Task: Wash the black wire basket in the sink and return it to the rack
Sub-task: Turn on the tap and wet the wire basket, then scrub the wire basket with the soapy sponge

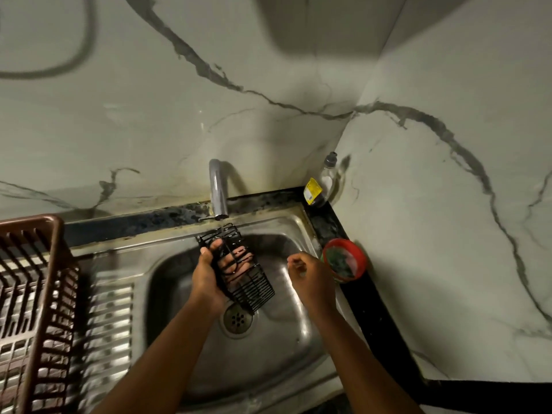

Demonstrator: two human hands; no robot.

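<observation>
Both my forearms come up from the bottom edge bare, with no sleeve or cuff on either one as far as the frame reaches. My left hand is bare too, no glove, and my right hand is the same. I see no watch or band at either wrist, and no ring on the fingers that show, though the light is dim and the picture soft, so something thin might escape me. My fingernails look short and plain.
</observation>
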